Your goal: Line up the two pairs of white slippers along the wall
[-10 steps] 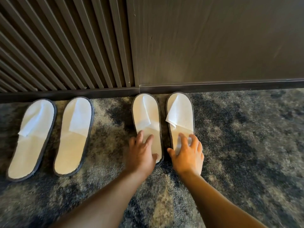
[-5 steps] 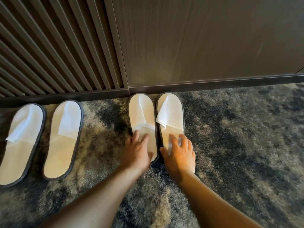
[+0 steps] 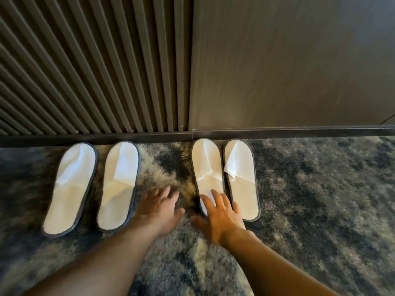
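Two pairs of white slippers with grey trim lie on the carpet, toes against the dark baseboard (image 3: 277,132). The left pair (image 3: 119,184) sits a little slanted, with a gap between its slippers. The right pair (image 3: 240,178) lies close together and straight. My left hand (image 3: 159,208) hovers open over the carpet between the two pairs and holds nothing. My right hand (image 3: 220,218) is spread over the heel of the right pair's left slipper (image 3: 206,167), fingers apart, not gripping it.
A ribbed dark wall panel (image 3: 89,67) stands behind the left pair and a smooth dark panel (image 3: 288,60) behind the right pair. Mottled grey and beige carpet (image 3: 320,199) stretches to the right and toward me.
Both hands have shifted left off the right pair's heels: the left hand now sits over bare carpet, the right over the left slipper of that pair. The view has panned left.
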